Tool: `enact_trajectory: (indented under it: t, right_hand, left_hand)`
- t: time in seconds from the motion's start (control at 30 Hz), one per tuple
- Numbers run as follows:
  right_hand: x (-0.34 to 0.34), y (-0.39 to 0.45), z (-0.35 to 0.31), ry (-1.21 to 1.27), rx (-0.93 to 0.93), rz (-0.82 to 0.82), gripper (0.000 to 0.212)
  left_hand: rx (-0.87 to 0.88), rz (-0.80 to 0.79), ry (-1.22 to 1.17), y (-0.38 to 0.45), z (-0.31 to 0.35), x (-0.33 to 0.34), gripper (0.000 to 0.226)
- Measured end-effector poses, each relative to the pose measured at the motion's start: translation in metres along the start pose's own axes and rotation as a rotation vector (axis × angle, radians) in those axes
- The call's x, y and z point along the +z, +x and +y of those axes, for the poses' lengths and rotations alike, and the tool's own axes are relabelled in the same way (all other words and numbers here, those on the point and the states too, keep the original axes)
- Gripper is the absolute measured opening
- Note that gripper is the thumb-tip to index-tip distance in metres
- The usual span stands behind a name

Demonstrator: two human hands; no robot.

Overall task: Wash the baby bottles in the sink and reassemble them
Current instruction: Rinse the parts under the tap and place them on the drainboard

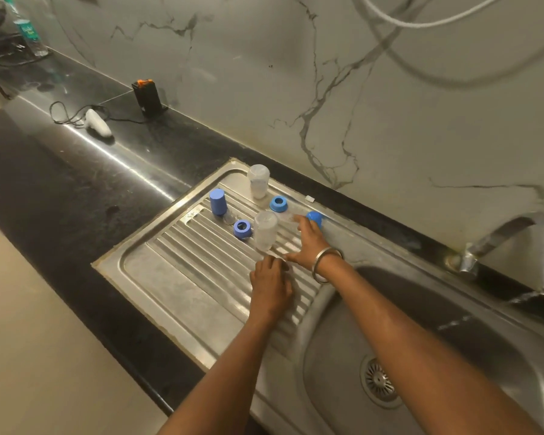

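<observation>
Two clear baby bottles stand upside down on the steel drainboard [176, 287], one at the back [258, 180] and one nearer [265, 230]. Around them are a tall blue cap [218, 201], two blue screw rings [242, 229] [278, 204] and a small clear nipple [229, 217]. A second blue cap [315, 217] sits just beyond the fingertips of my right hand [308, 243], which lies flat with fingers stretched toward it and a metal bangle on the wrist. My left hand [270, 287] rests on the ribs just in front of the nearer bottle, fingers loosely bent, holding nothing that I can see.
The sink basin [453, 340] with its drain [378, 383] is at the right, the faucet [515, 240] behind it. On the black counter [60, 183] to the left lie a white device with a cable [98, 122] and a black box [147, 97]. A water bottle [29, 32] stands far left.
</observation>
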State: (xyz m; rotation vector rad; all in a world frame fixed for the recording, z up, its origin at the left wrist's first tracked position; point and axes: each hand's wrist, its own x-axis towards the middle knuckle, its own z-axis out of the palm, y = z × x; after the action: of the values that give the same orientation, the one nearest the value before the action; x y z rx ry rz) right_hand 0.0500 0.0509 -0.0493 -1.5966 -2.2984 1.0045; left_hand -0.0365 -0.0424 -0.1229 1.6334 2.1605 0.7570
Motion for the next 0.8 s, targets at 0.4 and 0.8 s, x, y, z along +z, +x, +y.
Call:
enact_trajectory:
  t: [0.4,0.8]
  right_hand:
    - [-0.028,-0.119,0.128,0.132,0.155,0.143,0.051]
    - [-0.028,-0.243,0.264,0.09,0.557,0.177,0.039]
  left_hand:
    - [0.27,-0.148,0.036,-0.041,0.096,0.071,0.025]
    - [0.397,-0.489,-0.031,-0.124,0.156,0.163,0.024]
